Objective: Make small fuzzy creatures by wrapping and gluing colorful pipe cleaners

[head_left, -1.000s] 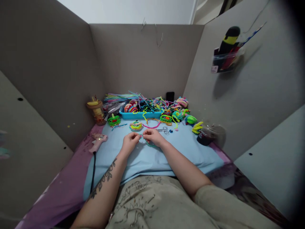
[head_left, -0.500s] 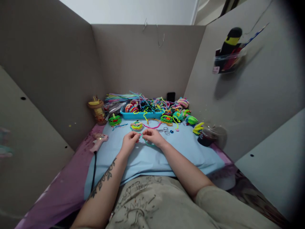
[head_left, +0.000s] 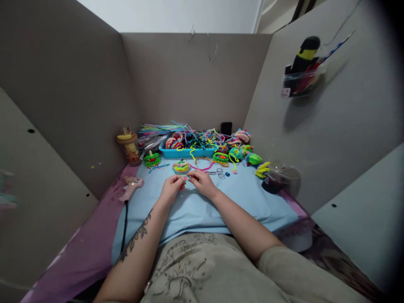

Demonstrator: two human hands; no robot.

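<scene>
Over the middle of the light blue sheet (head_left: 202,206), a small pink-and-teal pipe-cleaner piece (head_left: 186,178) sits pinched between both hands, just above the sheet's surface. Its exact shape is too small to make out. Left hand (head_left: 171,188): fingers curled, thumb and forefinger closed on the piece from the left. Right hand (head_left: 202,182): fingers bent, fingertips closed on the same piece from the right. The two hands touch at the fingertips.

Just beyond the hands: a round multicoloured pipe-cleaner figure (head_left: 181,167) lies on the sheet, with a pink pipe cleaner (head_left: 202,168) curving to its right. Small scissors (head_left: 217,172) lie near the right hand, on the far side.

Further back: a blue tray (head_left: 186,153) filled with mixed pipe cleaners; a green figure (head_left: 152,159) stands to its left, and several more bright figures cluster to its right. A yellow-lidded cup (head_left: 128,145) stands at the far left corner, beside the grey partition (head_left: 78,97).

Left of the sheet: a pink glue gun (head_left: 130,187) rests on the purple table (head_left: 78,252), its black cord running toward the viewer. Right edge: a clear domed container (head_left: 279,177) with dark contents.
</scene>
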